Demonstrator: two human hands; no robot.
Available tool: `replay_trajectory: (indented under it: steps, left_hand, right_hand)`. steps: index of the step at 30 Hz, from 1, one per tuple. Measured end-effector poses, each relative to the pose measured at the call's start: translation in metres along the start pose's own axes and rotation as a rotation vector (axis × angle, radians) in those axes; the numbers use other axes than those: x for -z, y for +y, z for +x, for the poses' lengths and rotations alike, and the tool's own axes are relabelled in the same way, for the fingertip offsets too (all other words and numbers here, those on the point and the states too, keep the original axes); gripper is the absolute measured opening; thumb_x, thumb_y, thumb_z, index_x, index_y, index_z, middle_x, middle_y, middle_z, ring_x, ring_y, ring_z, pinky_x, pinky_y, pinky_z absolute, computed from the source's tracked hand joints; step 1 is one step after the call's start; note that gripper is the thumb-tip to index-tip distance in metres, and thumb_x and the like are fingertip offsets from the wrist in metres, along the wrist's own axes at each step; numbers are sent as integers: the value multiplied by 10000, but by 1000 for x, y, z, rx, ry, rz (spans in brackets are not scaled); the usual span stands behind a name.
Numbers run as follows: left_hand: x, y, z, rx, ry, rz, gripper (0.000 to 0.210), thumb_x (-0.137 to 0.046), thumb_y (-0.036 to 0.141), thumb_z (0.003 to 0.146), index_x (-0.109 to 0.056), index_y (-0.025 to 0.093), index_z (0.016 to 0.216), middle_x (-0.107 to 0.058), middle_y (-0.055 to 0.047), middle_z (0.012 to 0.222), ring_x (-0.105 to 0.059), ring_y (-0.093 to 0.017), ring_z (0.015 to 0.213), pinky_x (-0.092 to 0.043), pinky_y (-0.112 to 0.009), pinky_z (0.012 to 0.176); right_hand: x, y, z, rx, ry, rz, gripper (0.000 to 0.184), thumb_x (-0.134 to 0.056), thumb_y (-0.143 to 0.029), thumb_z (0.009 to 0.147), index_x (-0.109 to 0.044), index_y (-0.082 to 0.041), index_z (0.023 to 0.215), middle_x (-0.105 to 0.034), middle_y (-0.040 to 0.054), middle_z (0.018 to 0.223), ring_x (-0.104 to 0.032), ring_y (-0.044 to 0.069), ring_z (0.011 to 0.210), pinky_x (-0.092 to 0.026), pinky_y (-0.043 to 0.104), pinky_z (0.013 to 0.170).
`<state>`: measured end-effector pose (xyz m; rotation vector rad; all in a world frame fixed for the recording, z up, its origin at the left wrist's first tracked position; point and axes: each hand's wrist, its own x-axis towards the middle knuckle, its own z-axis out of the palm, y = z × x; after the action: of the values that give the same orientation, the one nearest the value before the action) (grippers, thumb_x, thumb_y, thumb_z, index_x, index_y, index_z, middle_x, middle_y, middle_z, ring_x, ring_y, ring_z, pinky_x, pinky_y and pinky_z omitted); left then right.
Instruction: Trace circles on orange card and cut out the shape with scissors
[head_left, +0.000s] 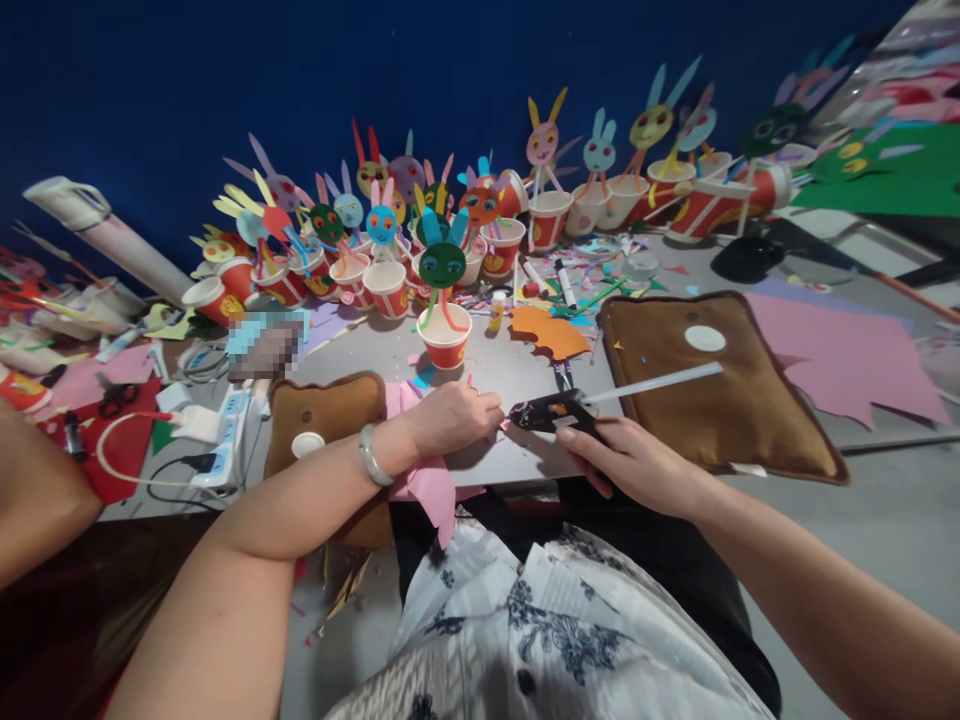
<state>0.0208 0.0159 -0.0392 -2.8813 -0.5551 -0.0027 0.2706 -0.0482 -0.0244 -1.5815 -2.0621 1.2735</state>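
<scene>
My right hand [626, 455] is wrapped round the grip of a black hot glue gun [551, 410], with a long translucent glue stick [660, 382] jutting from its back. The nozzle points left, close to the fingertips of my left hand [457, 415]. Those fingers are pinched together; a small pinkish bit shows at the tips, too small to make out. Just beyond stands a red and white paper cup [444, 345] with a green rabbit-eared paper face [442, 262] on straw-like legs. Pink paper [427, 490] lies under my left wrist and hangs over the table edge.
Brown cushion-like pads lie left [330, 400] and right [720, 390]. Orange cut paper [551, 333] and a small yellow bottle [496, 312] are behind the gun. Several rabbit-faced cups line the back. A power strip [232, 430] with cables is at left, near another person's arm [37, 490].
</scene>
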Motion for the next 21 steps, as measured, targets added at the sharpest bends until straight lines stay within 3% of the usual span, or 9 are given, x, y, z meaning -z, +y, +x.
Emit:
replay_trajectory:
  steps: [5,21]
  left_hand:
    - [1,0,0,7,-5,0,256,-452,105,976,-625,142,791,-641,-48,770,-610,-168,597,-282,-321,479]
    - [2,-1,-1,7,6,-25,274,-451,162,994,-627,143,784,-628,-48,757,-588,-155,583,-289,-315,465]
  right_hand:
    - [-5,3,5,-1,-61,5,709,-322,-723,956,-501,-217,492,-563,22,450,-545,156,503,-420,296,578]
    - [-6,5,1,-39,-8,68,674,-340,-733,949,-533,-204,579,-564,3,463,-520,138,485,-401,276,527]
